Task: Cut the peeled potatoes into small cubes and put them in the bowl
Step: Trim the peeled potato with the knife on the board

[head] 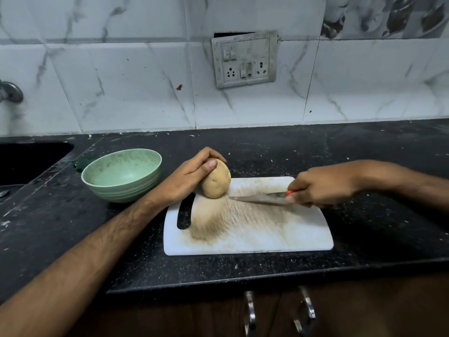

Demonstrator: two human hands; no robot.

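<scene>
A whole tan potato (216,182) stands at the far left corner of the stained white cutting board (255,229). My left hand (189,177) grips it from the left, with the thumb on top. My right hand (320,188) holds a knife (260,198) by its red handle. The blade lies low over the board, and its tip points left, just short of the potato. A green bowl (122,175) with nothing in it sits on the counter left of the board.
A black speckled counter (364,154) carries everything. A dark sink (26,161) lies at the far left, with a tap (11,92) on the wall above. A switch panel (244,59) hangs on the tiled wall. Cabinet handles (250,312) sit below the counter's front edge.
</scene>
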